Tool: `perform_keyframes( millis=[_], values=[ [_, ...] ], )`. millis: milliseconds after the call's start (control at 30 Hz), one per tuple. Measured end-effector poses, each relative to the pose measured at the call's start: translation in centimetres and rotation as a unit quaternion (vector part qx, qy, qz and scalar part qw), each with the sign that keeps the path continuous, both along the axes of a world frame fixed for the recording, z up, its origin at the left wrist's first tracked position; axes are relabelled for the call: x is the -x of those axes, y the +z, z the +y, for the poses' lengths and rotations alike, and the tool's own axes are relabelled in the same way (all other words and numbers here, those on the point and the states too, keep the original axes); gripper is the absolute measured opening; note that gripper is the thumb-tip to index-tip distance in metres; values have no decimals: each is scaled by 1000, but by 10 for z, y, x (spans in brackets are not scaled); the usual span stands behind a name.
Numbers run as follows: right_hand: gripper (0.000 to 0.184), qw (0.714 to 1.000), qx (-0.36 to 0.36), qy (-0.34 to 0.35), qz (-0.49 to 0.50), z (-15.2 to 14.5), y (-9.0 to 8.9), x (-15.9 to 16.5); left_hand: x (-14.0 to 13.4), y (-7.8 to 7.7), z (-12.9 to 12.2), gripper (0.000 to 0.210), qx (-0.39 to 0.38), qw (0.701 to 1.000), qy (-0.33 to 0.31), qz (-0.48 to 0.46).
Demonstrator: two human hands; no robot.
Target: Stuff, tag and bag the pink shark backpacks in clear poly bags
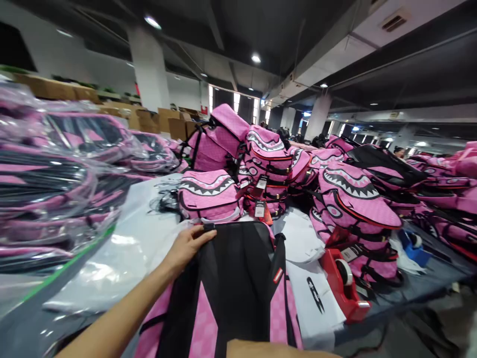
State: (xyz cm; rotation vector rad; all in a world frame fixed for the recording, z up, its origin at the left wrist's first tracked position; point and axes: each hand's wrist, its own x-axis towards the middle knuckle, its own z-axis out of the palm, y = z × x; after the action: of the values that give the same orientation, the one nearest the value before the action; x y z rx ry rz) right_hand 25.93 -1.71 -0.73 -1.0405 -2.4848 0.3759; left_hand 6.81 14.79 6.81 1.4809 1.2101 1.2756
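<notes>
A pink checkered backpack [238,283] with black back padding and shoulder straps lies in front of me, its back panel facing up. My left hand [188,246] grips its upper left corner, fingers bent over the black edge. At the bottom edge, only a strip of my right hand or wrist [276,350] shows, over the lower part of the backpack; its fingers are hidden. Just beyond the backpack lies a smaller pink bag [209,195] with a shark-teeth print.
Pink backpacks [219,136] are piled behind. Plastic-wrapped bags [40,184] are stacked at left, beside clear plastic sheets [112,258]. At right stand a red tape dispenser [337,288], a black cutter [315,295] on white paper, a blue dispenser [413,248] and more stacked bags [352,209].
</notes>
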Motion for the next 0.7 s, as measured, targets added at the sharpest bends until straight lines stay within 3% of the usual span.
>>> perform_keyframes(
  millis=[67, 100, 133, 200, 267, 333, 400, 500, 600, 700],
  values=[
    [8, 995, 67, 68, -12, -4, 14, -32, -10, -20, 7, 54, -26, 999, 26, 38],
    [10, 992, 106, 69, 4, 1, 25, -50, -12, -28, 9, 54, -44, 997, 48, 51],
    [13, 990, 137, 21, 35, 11, 36, -69, -13, -32, 11, 55, -62, 994, 71, 57],
    [22, 959, 170, -200, 111, 42, 55, -104, -15, -34, 14, 57, -110, 985, 105, 85],
    [28, 885, 164, -416, 126, 81, 67, -130, -23, -29, 15, 57, -173, 970, 75, 152],
    [30, 848, 170, -491, 104, 118, 73, -140, -43, -24, 16, 45, -222, 949, -28, 222],
    [24, 849, 161, -496, 90, 143, 78, -135, -72, -22, 17, 30, -235, 929, -143, 248],
    [12, 860, 79, -495, 98, 148, 89, -115, -117, -28, 19, 32, -236, 914, -234, 234],
    [13, 902, -54, -409, 128, 121, 95, -93, -142, -37, 17, 29, -231, 911, -276, 199],
    [13, 934, -161, -283, 150, 85, 90, -71, -146, -44, 16, 18, -223, 919, -290, 148]
  ],
)
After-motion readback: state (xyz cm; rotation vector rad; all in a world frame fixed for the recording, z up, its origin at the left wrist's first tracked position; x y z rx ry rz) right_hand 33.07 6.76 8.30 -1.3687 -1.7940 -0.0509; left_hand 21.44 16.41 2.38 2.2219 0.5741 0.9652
